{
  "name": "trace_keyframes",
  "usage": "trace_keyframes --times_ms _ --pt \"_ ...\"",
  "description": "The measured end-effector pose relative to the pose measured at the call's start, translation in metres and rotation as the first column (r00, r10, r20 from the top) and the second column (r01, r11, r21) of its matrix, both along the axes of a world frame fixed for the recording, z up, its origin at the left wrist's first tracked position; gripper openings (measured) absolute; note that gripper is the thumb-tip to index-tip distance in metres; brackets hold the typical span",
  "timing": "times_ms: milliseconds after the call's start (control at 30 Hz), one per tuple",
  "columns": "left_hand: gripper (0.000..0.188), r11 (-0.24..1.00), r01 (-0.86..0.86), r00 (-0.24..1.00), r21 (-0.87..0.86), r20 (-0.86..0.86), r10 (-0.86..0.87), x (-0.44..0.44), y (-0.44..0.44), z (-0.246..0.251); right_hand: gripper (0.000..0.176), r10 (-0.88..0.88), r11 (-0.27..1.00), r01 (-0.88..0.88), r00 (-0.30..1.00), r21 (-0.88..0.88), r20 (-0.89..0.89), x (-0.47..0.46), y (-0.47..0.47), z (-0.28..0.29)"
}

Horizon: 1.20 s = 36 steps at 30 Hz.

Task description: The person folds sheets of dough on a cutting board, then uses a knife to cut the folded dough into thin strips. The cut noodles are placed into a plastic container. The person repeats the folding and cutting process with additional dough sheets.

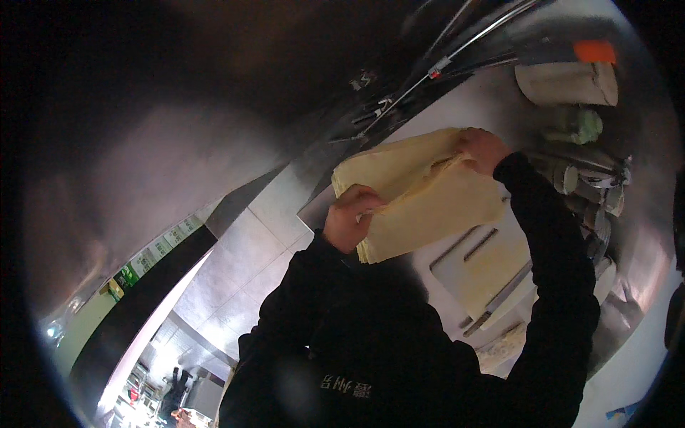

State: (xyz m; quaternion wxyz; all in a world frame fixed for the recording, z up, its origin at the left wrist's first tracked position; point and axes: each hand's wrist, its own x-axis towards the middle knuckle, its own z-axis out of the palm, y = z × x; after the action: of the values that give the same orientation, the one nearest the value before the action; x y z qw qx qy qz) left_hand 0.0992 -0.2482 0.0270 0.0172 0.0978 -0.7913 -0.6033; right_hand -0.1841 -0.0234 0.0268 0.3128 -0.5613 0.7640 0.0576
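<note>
A stack of thin, pale yellow sheets (pixel 428 219) that look like tofu skin lies before me on a metal counter. My left hand (pixel 350 216) pinches the near-left edge of the upper sheets between thumb and fingers. At the far right end of the stack, my right hand (pixel 484 150) grips the same upper layer. Between my hands this layer is raised into a long fold, with more sheets lying flat below it. How many sheets I hold cannot be seen.
Right of the stack lies a pale cutting board (pixel 455 262) with a knife (pixel 497 302) on it. Containers, a green one (pixel 588 127) among them, and metal utensils (pixel 602 179) line the counter's right side. A metal rod (pixel 406 93) runs beyond the stack. Another person (pixel 175 390) appears far off, lower left.
</note>
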Motion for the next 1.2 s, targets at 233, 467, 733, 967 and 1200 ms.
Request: trace_keyframes --times_ms 233,467,733,967,1200 --pt "0.019 0.978 -0.065 0.989 -0.2 0.115 0.089 -0.002 -0.01 0.002 0.024 -0.001 0.988 0.025 0.988 0.15 -0.153 0.031 0.014 0.04" --pt "0.022 0.997 -0.001 0.991 -0.081 0.133 0.011 0.007 -0.008 0.065 0.017 -0.184 0.973 0.139 0.951 -0.186 -0.248 0.139 0.099 0.144" --pt "0.03 0.829 0.556 0.828 -0.06 -0.051 -0.559 0.024 0.048 0.171 0.03 -0.673 0.694 0.529 0.718 -0.488 -0.179 0.308 0.228 0.236" --pt "0.026 0.697 0.716 0.697 0.029 0.005 -0.717 0.048 0.143 0.185 0.03 -0.839 0.477 0.807 0.537 -0.348 0.094 0.42 0.314 0.248" --pt "0.022 0.652 0.753 0.646 -0.087 0.282 -0.709 0.059 0.183 0.192 0.02 -0.844 0.314 0.881 0.43 -0.354 0.321 0.449 0.337 0.184"
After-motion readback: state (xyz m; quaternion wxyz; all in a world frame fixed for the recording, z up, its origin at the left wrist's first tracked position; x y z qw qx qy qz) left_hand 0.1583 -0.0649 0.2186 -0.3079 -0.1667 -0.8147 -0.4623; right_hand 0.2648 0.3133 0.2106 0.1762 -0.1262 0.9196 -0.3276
